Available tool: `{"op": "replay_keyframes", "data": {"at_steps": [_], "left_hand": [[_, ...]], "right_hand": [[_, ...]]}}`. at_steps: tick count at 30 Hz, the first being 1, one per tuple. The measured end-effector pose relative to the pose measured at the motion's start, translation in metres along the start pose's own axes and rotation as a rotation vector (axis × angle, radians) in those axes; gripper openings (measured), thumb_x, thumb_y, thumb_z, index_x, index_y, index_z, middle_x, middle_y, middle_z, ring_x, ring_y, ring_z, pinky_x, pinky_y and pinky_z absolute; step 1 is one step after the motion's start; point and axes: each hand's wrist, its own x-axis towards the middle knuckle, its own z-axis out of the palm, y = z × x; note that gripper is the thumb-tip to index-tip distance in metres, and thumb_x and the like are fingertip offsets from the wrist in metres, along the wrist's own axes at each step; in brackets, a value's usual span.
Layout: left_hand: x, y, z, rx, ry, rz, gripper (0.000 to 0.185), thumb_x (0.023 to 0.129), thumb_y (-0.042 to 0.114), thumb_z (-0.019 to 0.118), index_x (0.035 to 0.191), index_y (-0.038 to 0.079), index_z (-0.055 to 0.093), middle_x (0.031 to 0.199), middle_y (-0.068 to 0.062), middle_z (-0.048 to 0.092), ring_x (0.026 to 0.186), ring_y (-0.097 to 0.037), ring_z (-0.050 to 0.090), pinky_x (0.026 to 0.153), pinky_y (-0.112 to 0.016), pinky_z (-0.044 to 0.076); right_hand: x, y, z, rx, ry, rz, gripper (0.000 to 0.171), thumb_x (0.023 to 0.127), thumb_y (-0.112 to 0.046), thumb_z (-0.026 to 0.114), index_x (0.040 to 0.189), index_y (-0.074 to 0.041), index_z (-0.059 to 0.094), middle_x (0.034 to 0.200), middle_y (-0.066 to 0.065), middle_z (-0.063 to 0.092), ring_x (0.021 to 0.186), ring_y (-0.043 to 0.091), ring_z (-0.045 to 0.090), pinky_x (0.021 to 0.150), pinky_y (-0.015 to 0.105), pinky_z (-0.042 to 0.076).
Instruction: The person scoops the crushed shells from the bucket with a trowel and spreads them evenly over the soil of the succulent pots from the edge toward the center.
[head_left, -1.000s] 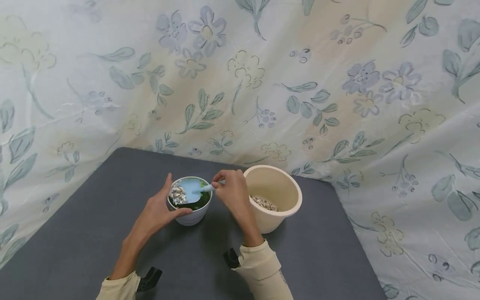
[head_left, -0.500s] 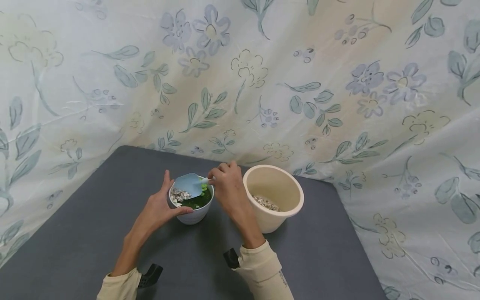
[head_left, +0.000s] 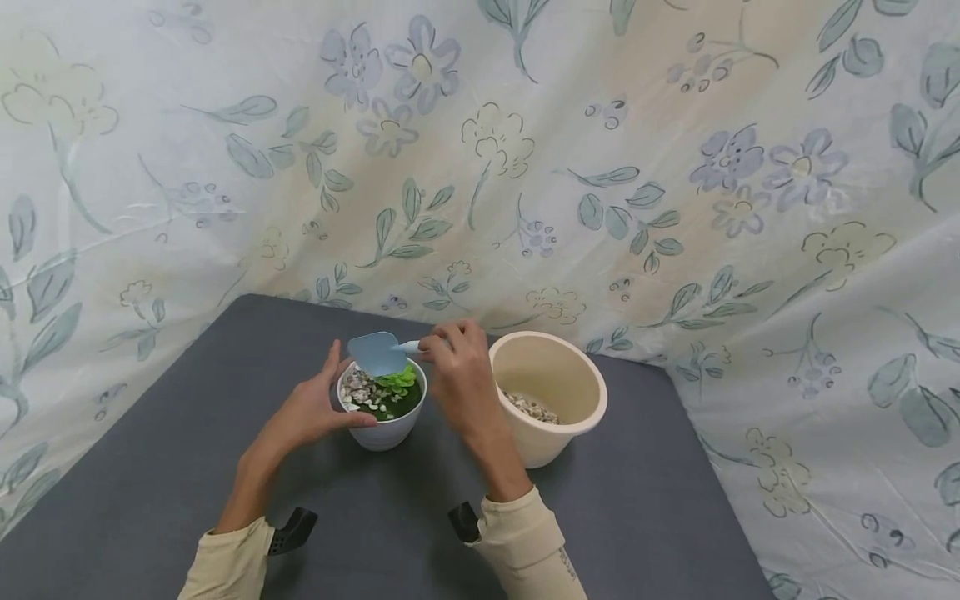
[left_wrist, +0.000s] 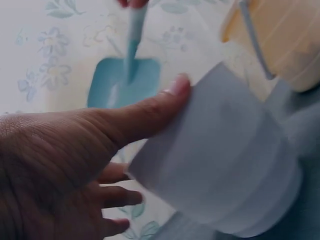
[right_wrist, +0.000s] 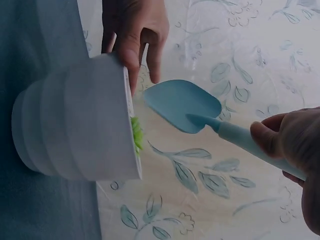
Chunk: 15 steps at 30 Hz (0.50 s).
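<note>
Two pots stand side by side on our dark grey worktop [head_left: 187,433]. Our left hand [head_left: 307,408] grasps the small white ribbed pot [head_left: 382,425], thumb on the near side and fingers [left_wrist: 120,197] round the far side; inside it lie pale pebbles [head_left: 360,390], dark soil and a green plant [head_left: 397,381]. Our right hand [head_left: 461,375] pinches the handle of the light blue plastic scoop [head_left: 375,352], held just above the pot's far rim. Right of that hand stands the larger cream plastic pot [head_left: 558,417] with pebbles at its bottom.

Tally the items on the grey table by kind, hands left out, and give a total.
Pots: 2, a small white ribbed pot holding a green plant and pebbles, and a larger cream plastic pot with pebbles inside.
Scoops: 1, a light blue plastic scoop.
Total: 3
</note>
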Motion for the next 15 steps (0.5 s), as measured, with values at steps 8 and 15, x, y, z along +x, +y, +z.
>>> {"op": "replay_keyframes", "data": {"at_steps": [8, 15], "left_hand": [[0.024, -0.007, -0.034, 0.099, -0.247, 0.175, 0.133, 0.082, 0.044, 0.088, 0.167, 0.0, -0.005, 0.171, -0.022, 0.025, 0.154, -0.055, 0.024, 0.116, -0.072, 0.034], [0.041, -0.004, -0.052, 0.098, -0.422, 0.29, 0.128, 0.08, 0.032, 0.089, 0.166, -0.003, 0.002, 0.17, -0.028, 0.024, 0.156, -0.056, 0.018, 0.119, -0.072, 0.031]], "right_hand": [[-0.011, 0.022, -0.025, 0.036, 0.091, 0.111, 0.008, 0.085, -0.003, 0.084, 0.087, -0.006, 0.077, 0.094, 0.008, 0.074, 0.094, 0.027, 0.057, 0.084, 0.04, 0.05], [-0.026, 0.047, -0.057, 0.05, 0.153, 0.216, 0.009, 0.084, 0.001, 0.084, 0.086, -0.002, 0.076, 0.093, 0.013, 0.075, 0.09, 0.029, 0.055, 0.078, 0.038, 0.047]]}}
